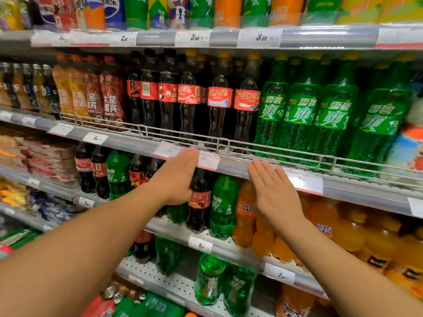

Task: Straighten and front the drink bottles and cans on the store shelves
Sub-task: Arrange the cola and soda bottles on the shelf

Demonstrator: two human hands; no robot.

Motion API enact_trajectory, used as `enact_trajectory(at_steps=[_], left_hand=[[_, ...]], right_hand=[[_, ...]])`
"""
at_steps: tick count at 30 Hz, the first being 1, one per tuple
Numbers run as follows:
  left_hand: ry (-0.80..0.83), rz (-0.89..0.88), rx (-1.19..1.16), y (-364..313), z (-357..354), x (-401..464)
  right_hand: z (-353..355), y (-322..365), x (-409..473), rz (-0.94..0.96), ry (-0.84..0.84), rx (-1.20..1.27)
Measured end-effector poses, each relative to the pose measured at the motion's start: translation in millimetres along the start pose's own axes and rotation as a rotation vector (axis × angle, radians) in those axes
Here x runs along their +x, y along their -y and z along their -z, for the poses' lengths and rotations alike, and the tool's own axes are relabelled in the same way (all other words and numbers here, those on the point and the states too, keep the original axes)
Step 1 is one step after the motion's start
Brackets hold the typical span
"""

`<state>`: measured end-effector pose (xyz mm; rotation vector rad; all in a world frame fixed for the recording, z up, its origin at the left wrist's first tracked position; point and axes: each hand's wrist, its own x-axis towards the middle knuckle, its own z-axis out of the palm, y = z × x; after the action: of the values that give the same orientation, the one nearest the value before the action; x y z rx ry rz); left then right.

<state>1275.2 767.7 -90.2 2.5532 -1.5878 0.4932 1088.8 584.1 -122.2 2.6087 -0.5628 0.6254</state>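
Below the wire-railed shelf edge (229,162), you are reaching both arms toward the second drinks row. Your left hand (178,177) is lying flat, fingers straight and together, its fingertips overlapping the price strip and its palm covering the neck and shoulder of a cola bottle (198,202). No finger is curling round it that you can see from here; the hand is gripping nothing visible. That bottle is standing upright, long axis vertical, red label turned slightly to your right, base on the shelf lip.

Your right hand (272,191) is also spread flat, fingers straight, tips just reaching the shelf edge. It is hovering in front of an orange soda bottle (246,213), which is standing upright just to the hand's left and partly behind it. Whether skin is touching plastic cannot be told.

Between your two hands a green soda bottle (223,207) is standing upright, label facing left of front, touching the cola bottle's side.

Above the rail, tall cola bottles (219,101) and green bottles (329,110) are standing in rows, most labels facing out.
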Motion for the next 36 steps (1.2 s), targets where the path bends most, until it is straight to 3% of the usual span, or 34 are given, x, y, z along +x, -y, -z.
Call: enact_trajectory(at_steps=[4,8,13,17,23,27,36], left_hand=[[0.028,0.054,0.166,65.5,-8.7,-5.2],[0.037,0.004,0.160,109.6,-23.3,-3.7],[-0.111,-0.082,0.084,125.6,-45.5,-4.5],[-0.135,-0.077,0.060,123.7,-54.2,-1.7],[-0.155,-0.071,0.086,122.0,-59.4,-1.1],[-0.147,-0.075,0.098,122.8,-57.7,-1.7],[-0.042,-0.064,0.111,122.0,-46.8,-4.5]], right_hand=[[1.0,9.4,-0.1,-0.067,0.008,-0.030],[3.4,23.5,-2.1,-0.197,0.045,-0.066],[5.5,50.0,0.7,-0.379,0.068,-0.067],[13.0,67.0,5.6,-0.497,0.149,-0.055],[25.8,116.0,40.6,-0.266,0.063,0.023],[11.1,140.5,55.3,-0.290,0.071,0.039],[-20.3,135.8,51.0,-0.280,-0.101,0.078]])
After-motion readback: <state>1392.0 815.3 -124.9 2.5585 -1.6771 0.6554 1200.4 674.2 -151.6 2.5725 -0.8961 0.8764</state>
